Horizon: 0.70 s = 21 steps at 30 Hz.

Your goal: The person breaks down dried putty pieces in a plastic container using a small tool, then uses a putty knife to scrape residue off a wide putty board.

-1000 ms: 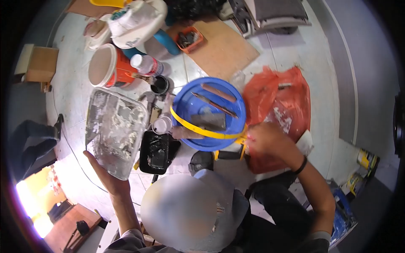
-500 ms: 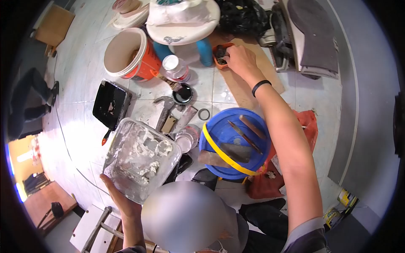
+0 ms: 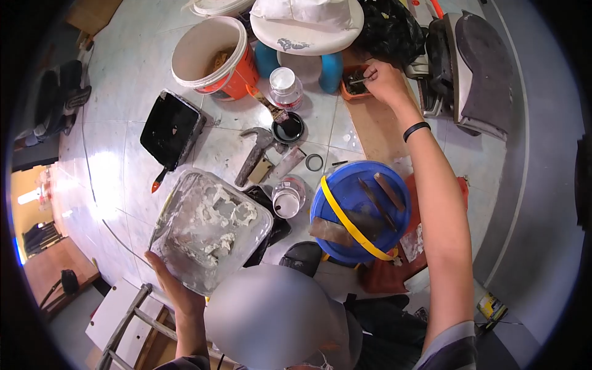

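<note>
My left hand [image 3: 179, 287] grips the lower left edge of a clear plastic tub [image 3: 161, 213] smeared with white paste, thumb on the rim and the other fingers mostly out of sight. At the far side, my right hand [image 3: 387, 83] is closed in a pinch over a small orange container [image 3: 353, 95] of dark little pieces. A short, thin, dark piece [image 3: 364, 79], too small to name surely, sticks out from its fingertips. The orange container sits on a brown board [image 3: 376, 132], beside a white stool with blue legs [image 3: 330, 73].
A blue bucket [image 3: 327, 185] with a yellow handle carries scraper-like blades and sticks. A hammer [image 3: 254, 154], a paintbrush [image 3: 268, 102] on a pot of black liquid [image 3: 288, 128], clear jars [image 3: 288, 197], a black tray [image 3: 172, 129] and an orange-white bucket [image 3: 237, 77] stand about the tiled floor.
The view has shifted, so most things sit further right. My right hand has lifted slightly from inside the orange container, and a thin piece now shows at its fingertips. The left hand keeps the tub.
</note>
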Motion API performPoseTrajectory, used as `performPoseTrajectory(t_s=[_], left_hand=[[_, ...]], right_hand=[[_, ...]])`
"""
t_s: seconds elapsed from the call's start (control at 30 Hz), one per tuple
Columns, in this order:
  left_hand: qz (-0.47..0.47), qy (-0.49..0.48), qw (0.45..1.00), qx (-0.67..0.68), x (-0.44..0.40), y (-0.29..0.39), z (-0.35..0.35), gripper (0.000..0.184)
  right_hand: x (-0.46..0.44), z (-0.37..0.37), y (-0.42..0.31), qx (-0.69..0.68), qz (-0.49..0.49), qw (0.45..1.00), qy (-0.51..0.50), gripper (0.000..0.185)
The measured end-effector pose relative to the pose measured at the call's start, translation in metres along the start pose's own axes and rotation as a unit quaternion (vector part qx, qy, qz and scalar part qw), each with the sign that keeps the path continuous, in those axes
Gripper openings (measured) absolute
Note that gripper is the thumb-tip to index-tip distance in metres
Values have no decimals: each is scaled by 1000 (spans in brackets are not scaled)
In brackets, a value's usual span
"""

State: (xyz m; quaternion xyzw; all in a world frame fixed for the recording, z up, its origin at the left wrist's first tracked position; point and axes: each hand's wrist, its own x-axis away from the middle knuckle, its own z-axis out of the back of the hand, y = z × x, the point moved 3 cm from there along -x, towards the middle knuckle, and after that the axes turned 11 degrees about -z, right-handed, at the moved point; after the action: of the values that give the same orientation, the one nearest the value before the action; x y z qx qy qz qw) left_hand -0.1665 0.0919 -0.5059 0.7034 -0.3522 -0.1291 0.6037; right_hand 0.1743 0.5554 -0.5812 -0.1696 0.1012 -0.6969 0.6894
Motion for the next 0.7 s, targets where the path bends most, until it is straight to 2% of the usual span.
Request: performPoseTrajectory(t_s=[0.1,0.17,0.2,0.27,0.33,0.4,0.43,0.5,0.53,0.6,0.67,0.7], left_hand=[[-2,21,1000,4,4,2,-2,77],[2,27,1000,4,-8,2,-5,76],[4,28,1000,6,-9,2,-5,76],[4,19,1000,2,-7,2,-5,76],[7,10,1000,-5,-9,0,-5,76],[11,17,1000,6,-9,1,-4,77],[18,22,1000,-4,-8,1,-3,77],[11,25,1000,-3,-4,2,-4,80],[12,26,1000,-2,-5,1,-4,80],[14,18,1000,-12,-7,2,-1,82],[9,38,999,-12,-9,1,6,82],[10,57,998,-13,-9,-2,7,82]], right_hand=[[16,9,-1,1,5,1000,22,19],[20,1,-18,84,54,985,138,18],[21,-1,-26,83,54,986,136,18],[25,-10,-41,73,46,995,49,15],[24,-22,-50,109,42,992,48,15],[29,-33,-56,176,99,969,142,20],[17,-41,-55,206,74,971,97,27],[16,-53,-53,230,59,969,68,23],[10,-53,-56,256,50,964,55,27],[4,-54,-50,231,26,971,58,24],[1,-50,-37,90,-84,992,19,23],[-12,-59,-29,62,-57,996,-11,25]])
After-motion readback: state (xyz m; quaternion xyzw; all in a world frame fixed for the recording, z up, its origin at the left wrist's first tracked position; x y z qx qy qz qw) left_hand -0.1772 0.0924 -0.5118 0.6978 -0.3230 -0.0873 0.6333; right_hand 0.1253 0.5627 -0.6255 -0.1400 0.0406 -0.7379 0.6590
